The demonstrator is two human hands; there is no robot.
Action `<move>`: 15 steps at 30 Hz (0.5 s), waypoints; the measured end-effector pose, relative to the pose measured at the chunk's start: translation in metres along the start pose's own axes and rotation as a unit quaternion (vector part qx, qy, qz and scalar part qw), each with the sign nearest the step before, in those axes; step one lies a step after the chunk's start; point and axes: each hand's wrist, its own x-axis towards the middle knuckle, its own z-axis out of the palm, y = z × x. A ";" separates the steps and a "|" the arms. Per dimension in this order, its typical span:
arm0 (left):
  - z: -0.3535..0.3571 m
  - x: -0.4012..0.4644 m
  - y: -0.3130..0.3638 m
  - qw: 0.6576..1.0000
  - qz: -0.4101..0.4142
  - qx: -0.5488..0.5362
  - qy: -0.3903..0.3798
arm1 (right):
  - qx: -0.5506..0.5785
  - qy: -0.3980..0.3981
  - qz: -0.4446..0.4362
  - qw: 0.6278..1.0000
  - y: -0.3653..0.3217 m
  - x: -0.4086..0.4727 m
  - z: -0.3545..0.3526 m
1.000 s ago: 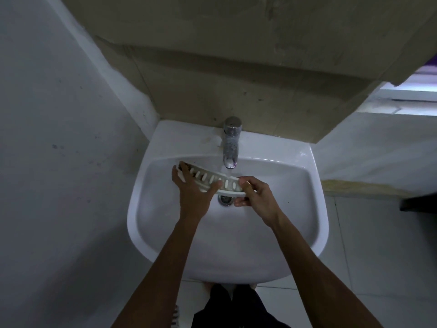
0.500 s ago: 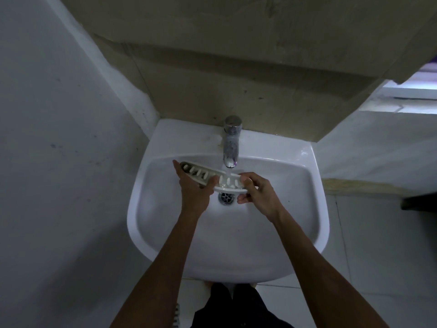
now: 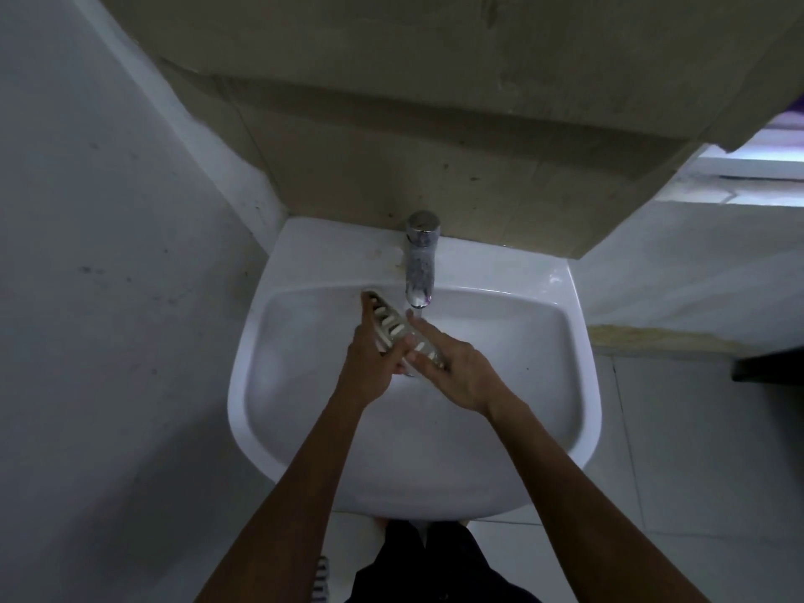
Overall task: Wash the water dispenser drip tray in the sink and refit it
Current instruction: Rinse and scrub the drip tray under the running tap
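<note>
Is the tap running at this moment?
On. A thin stream falls from the tap spout, just past the tray that the left hand grips and the right hand rubs, over the sink.

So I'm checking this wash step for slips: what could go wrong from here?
1. The slotted drip tray is wet under the running tap, gripped only by the left hand while the right hand rubs it; it could slip into the sink.
2. The tilted tray may deflect water past the rim.
</note>
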 end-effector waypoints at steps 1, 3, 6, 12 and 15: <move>0.001 -0.001 0.000 1.000 0.001 0.007 0.001 | -0.012 -0.001 -0.005 1.000 0.000 -0.001 0.004; 0.001 -0.001 -0.004 1.000 0.010 0.019 -0.002 | -0.024 0.000 -0.003 1.000 0.000 -0.002 0.008; 0.001 0.000 -0.010 0.999 0.019 0.023 -0.024 | -0.016 0.005 0.010 1.000 0.001 -0.004 0.013; 0.006 -0.001 -0.010 0.998 0.033 0.007 -0.051 | 0.038 0.033 0.028 0.998 -0.003 -0.015 0.021; 0.006 0.006 -0.011 0.996 0.039 0.030 -0.069 | 0.066 0.043 0.045 0.996 -0.003 -0.021 0.022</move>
